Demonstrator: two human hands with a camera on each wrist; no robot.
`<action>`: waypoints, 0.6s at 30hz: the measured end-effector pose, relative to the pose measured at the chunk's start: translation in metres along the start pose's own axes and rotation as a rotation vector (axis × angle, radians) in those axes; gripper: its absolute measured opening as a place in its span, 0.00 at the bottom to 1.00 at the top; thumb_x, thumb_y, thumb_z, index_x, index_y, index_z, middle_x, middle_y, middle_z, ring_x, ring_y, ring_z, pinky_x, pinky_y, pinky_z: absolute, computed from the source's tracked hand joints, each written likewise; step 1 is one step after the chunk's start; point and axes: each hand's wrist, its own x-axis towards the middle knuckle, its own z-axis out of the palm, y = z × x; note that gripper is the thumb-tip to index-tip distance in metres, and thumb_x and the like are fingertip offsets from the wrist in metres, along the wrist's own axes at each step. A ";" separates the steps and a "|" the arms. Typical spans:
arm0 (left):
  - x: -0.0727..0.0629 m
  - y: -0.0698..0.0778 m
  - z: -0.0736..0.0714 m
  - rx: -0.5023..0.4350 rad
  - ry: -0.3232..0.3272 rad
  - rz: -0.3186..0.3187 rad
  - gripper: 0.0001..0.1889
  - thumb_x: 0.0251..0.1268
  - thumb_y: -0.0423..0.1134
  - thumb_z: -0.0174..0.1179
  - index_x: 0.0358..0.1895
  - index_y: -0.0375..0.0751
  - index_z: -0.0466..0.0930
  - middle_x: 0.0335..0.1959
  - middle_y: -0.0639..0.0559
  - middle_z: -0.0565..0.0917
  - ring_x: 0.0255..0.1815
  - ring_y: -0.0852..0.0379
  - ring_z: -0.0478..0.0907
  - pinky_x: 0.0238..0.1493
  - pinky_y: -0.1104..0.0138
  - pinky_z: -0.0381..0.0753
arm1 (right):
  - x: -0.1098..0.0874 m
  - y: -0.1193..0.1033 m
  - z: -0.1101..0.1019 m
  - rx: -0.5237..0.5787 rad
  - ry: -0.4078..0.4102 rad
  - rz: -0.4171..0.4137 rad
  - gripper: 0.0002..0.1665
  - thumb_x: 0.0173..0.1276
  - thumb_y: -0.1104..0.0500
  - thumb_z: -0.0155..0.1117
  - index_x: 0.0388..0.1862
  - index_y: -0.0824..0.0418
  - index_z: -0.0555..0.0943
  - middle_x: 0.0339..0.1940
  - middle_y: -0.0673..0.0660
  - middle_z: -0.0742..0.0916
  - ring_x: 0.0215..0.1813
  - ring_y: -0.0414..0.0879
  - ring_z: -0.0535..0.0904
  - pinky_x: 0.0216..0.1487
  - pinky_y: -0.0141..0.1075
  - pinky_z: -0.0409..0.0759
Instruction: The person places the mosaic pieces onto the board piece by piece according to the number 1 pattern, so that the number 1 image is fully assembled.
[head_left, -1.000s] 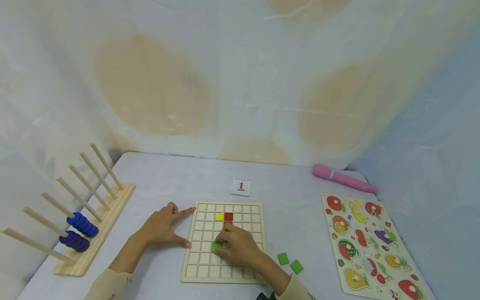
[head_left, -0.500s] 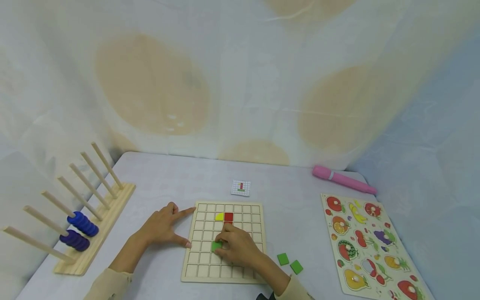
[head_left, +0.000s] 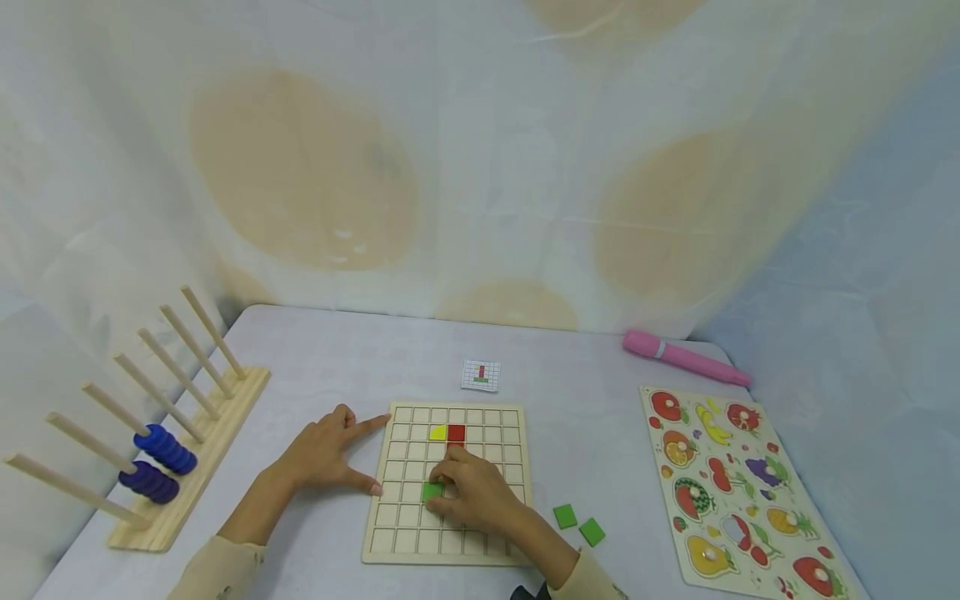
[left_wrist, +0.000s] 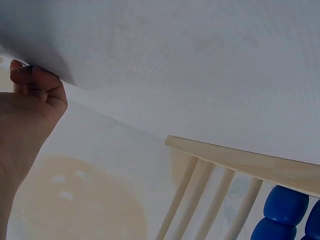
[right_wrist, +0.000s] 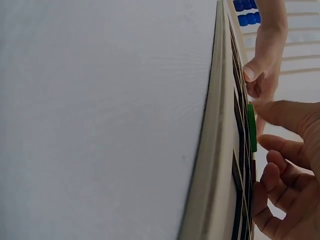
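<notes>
R hand (head_left: 476, 492) leans over the grid board (head_left: 408, 542), thumb & finger pinching a green tile (head_left: 432, 492) nr the board's middle; can't tell if it's seated. L hand (head_left: 322, 454): thumb & index straight, spread wide, tips at board's left edge. White table (head_left: 360, 342), pale cloth wall (head_left: 480, 167) w/ tan spots on far side. Board squares hold a yellow piece (head_left: 438, 433) & red tile (head_left: 456, 433), side by side. At left, bead rack (head_left: 216, 442) w/ blue beads (head_left: 167, 448) on 2 rods.

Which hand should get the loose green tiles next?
Probably the right hand, once free of its green tile: it's nearer the loose tiles; the left hand is at the board's left edge.
</notes>
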 end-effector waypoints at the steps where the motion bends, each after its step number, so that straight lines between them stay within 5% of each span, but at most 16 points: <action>1: 0.000 0.000 -0.001 0.001 0.001 0.002 0.58 0.28 0.80 0.67 0.72 0.61 0.69 0.38 0.53 0.63 0.28 0.57 0.58 0.29 0.67 0.58 | 0.000 0.000 0.000 0.014 -0.003 0.011 0.18 0.57 0.49 0.77 0.45 0.54 0.86 0.34 0.42 0.75 0.33 0.31 0.67 0.34 0.23 0.68; 9: 0.000 0.001 0.000 0.010 0.006 0.011 0.58 0.28 0.80 0.67 0.72 0.61 0.69 0.38 0.53 0.63 0.29 0.58 0.57 0.30 0.67 0.57 | -0.012 0.009 -0.010 0.156 -0.012 0.037 0.29 0.53 0.48 0.80 0.53 0.53 0.82 0.38 0.44 0.77 0.38 0.34 0.70 0.38 0.25 0.71; 18: 0.001 -0.002 0.003 0.013 -0.005 -0.005 0.58 0.28 0.82 0.66 0.73 0.63 0.68 0.38 0.54 0.63 0.30 0.57 0.58 0.30 0.67 0.58 | -0.037 0.032 -0.022 0.295 0.005 0.071 0.30 0.52 0.51 0.81 0.54 0.52 0.82 0.39 0.49 0.77 0.35 0.37 0.68 0.34 0.26 0.70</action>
